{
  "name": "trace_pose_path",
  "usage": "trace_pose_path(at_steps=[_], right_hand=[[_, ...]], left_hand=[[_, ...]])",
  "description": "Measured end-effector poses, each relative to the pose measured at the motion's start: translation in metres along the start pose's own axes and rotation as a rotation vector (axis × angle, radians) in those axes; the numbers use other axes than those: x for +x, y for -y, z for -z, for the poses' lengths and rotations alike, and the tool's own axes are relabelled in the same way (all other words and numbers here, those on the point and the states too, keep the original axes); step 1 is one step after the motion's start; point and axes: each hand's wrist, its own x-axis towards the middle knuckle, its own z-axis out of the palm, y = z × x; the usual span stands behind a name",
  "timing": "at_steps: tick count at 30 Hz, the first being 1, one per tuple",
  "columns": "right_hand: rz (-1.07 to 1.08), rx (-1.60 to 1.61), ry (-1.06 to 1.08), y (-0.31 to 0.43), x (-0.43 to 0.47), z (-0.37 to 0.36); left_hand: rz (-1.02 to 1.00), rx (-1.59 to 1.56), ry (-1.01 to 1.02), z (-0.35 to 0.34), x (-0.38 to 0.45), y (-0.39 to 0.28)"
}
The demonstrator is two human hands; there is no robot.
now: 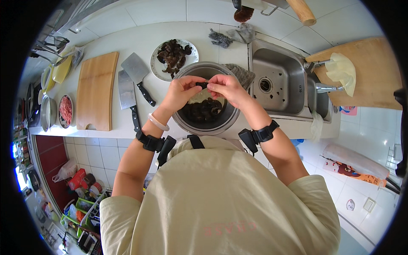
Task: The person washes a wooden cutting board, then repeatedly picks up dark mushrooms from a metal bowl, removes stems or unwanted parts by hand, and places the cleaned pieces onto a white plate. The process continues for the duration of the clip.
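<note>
Between my left hand [184, 92] and my right hand [227, 90] a small dark piece of wood ear mushroom [201, 85] is pinched by thumbs and fingers. Both hands hover over a deep round metal pot [235, 120]. More dark wood ear mushrooms [204, 110] lie in the pot, in what looks like water. Behind it, and partly covered by its rim, a white plate with a patterned rim [156, 67] carries a heap of torn wood ear [173, 57].
Two cleavers [127, 92] lie left of the pot, beside a wooden cutting board [97, 92]. Farther left are a bowl of minced meat [65, 110] and a metal bowl [47, 112]. A steel sink [280, 100] with dark scraps stands right, a grey cloth [243, 76] between.
</note>
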Motion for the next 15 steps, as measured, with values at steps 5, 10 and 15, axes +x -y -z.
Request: trace_pose_path(at_steps=[5, 10, 15], right_hand=[[0.541, -0.586, -0.276, 0.020, -0.020, -0.018], [0.461, -0.653, -0.301, 0.028, -0.022, -0.030], [0.417, -0.538, -0.303, 0.024, -0.019, -0.031]], left_hand=[[-0.012, 0.027, -0.013, -0.002, 0.001, -0.006], [-0.173, 0.239, -0.102, -0.009, -0.001, -0.012], [-0.308, 0.255, -0.090, -0.011, -0.003, -0.024]])
